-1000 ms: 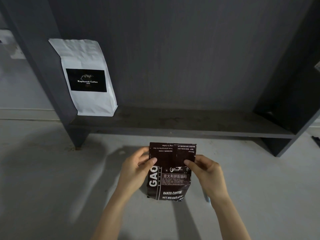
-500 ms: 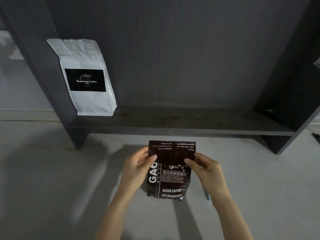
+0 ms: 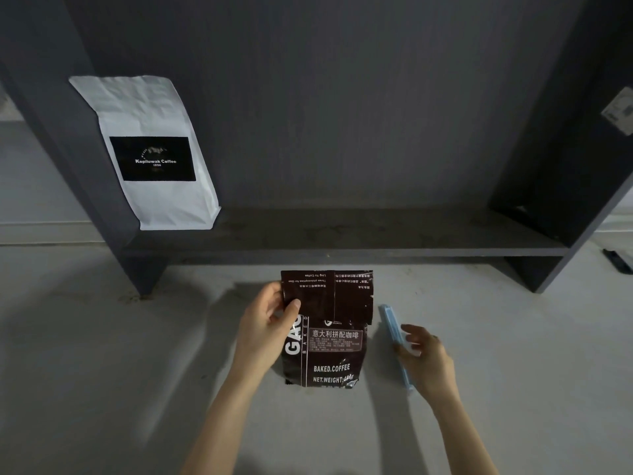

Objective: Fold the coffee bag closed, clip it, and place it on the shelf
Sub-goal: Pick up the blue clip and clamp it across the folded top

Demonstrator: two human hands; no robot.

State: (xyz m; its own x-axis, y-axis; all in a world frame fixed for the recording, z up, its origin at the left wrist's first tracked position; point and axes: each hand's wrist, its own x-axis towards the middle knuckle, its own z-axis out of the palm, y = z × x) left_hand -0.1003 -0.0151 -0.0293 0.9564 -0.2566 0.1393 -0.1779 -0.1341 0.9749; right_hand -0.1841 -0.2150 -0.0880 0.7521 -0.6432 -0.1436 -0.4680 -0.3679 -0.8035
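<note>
A dark brown coffee bag [image 3: 329,351] stands on the pale floor in front of the shelf, its top flap folded down over its front. My left hand [image 3: 267,323] pinches the fold at the bag's upper left, thumb on the front. A long light-blue clip [image 3: 392,323] lies on the floor just right of the bag. My right hand [image 3: 424,358] is over the clip's middle with fingers spread, touching it or just above it. The dark grey shelf [image 3: 342,250] runs across behind the bag.
A white coffee bag [image 3: 154,156] stands at the shelf's left end against the side panel [image 3: 68,166]. The right side panel [image 3: 582,183] closes off the shelf. A small dark object [image 3: 616,260] lies on the floor at far right.
My right hand has let go of the bag's folded top and moved right and down to the blue clip. My left hand still holds the fold.
</note>
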